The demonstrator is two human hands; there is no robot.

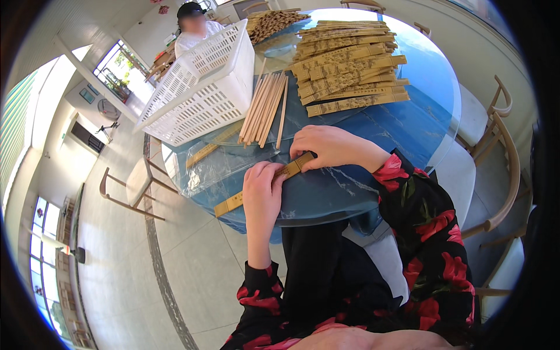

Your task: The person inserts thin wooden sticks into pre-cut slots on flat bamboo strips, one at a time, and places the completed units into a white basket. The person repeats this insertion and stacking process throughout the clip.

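Both hands are on one long, narrow gold paper chopstick sleeve (231, 202) with dark print, lying aslant near the table's front edge. My left hand (261, 189) closes over its middle, thumb toward the right. My right hand (333, 147) pinches its upper right end between thumb and fingers. Just beyond my hands lies a loose bundle of pale wooden chopsticks (262, 111), with one stick (282, 114) apart at its right. Another gold sleeve (201, 155) lies on the plastic cover left of them, partly under the basket.
A white slatted plastic basket (201, 105) stands at the table's left. Gold sleeves (350, 67) are piled at the back right, with more sticks (274, 24) behind the basket. A person (195, 29) sits across the blue-covered round table (408, 125). Wooden chairs (137, 181) surround it.
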